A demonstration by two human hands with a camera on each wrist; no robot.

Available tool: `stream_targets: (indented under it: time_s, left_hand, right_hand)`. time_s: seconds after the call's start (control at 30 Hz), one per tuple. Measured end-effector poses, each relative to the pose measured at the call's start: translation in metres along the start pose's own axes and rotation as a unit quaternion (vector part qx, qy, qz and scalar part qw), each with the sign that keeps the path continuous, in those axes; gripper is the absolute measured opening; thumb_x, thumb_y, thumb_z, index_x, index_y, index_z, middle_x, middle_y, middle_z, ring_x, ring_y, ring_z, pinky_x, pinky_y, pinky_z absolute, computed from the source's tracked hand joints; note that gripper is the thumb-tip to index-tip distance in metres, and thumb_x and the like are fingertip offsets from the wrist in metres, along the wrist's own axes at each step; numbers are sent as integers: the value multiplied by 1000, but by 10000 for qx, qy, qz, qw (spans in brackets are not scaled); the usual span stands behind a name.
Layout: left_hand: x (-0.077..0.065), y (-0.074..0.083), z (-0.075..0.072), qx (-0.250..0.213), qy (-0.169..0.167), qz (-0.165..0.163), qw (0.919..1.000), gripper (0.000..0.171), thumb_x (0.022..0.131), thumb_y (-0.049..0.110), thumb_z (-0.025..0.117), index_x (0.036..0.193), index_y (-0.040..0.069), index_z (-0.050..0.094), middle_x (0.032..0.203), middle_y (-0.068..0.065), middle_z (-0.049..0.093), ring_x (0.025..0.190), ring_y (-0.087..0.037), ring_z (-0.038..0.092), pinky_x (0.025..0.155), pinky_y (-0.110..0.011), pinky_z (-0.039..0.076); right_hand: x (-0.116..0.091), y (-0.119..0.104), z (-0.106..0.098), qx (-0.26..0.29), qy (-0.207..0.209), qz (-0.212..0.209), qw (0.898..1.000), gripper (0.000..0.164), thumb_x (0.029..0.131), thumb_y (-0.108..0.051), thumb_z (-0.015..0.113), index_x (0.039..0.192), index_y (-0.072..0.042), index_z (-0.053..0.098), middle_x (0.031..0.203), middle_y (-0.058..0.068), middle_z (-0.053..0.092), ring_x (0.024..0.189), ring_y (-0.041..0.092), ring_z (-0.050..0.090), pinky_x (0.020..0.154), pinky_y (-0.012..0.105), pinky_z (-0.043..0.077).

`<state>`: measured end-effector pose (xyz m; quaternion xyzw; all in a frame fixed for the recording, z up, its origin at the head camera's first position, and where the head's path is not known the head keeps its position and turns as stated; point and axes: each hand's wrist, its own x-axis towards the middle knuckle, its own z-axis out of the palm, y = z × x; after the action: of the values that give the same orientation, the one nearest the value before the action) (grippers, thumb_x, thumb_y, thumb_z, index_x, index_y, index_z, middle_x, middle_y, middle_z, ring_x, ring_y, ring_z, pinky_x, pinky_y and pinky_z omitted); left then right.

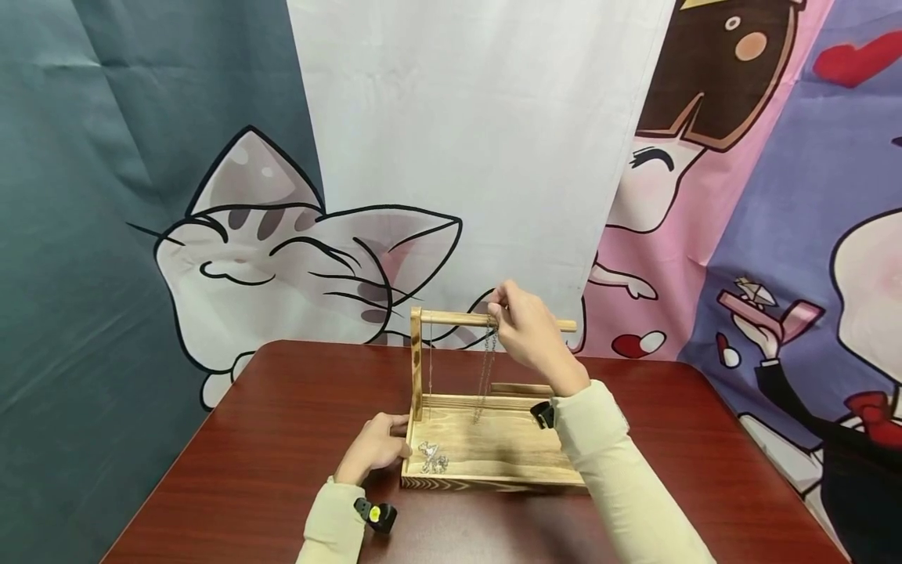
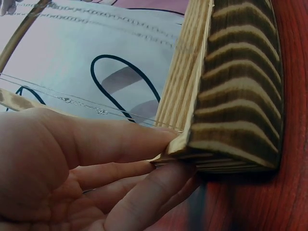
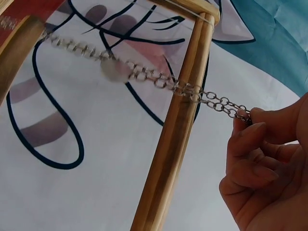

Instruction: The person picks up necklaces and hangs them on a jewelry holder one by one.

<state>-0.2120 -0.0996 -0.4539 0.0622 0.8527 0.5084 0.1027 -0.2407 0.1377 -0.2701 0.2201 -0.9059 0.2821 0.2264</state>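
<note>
A wooden jewelry stand (image 1: 493, 487) has a shallow tray, an upright post at the left and a horizontal bar (image 1: 451, 317) on top. My right hand (image 1: 524, 325) is at the bar and pinches a chain necklace (image 3: 219, 101) between thumb and index finger. In the right wrist view the doubled links cross the bar; a blurred round pendant (image 3: 114, 70) shows along them. My left hand (image 1: 373, 448) grips the tray's left end, thumb above and fingers below in the left wrist view. A thin necklace (image 1: 431, 360) hangs from the bar beside the post.
A small heap of silver chain (image 1: 433, 458) lies in the tray's front left corner. The stand is on a dark red table (image 1: 282, 439). Behind the table hangs a printed cloth (image 1: 486, 141) with cartoon figures.
</note>
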Motion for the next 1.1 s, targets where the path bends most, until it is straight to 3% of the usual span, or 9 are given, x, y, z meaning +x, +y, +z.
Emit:
stream_targets:
  time_s: [0.3,0.57,1.1]
  left_hand:
    - [0,-1,-1,-17,-27,13,10000,67,62,-9,60,128,-5,50,110,-20,63,60,-14,58,49,-26,44]
    - [-1,0,-3,-84,-68,-51,9999,68,63,-7,60,130,-5,48,111,-20,63,52,-14,55,45,-25,42]
    - [-3,-1,-1,-126,-64,-41,9999,67,64,-8,61,130,-5,48,113,-21,62,59,-15,59,50,-30,47]
  right_hand:
    - [-8,13,-9,77,163,155,9997,5,91,-14,51,92,-9,53,79,2,60,66,16,52,61,32,42]
    - [-15,24,-22,-191,292,337,9988,6,91,-17,51,92,-12,53,79,2,61,69,17,54,61,35,43]
    - [-26,52,-45,-551,347,834,9944,9,93,-22,47,93,-14,51,80,1,61,71,20,54,61,39,40]
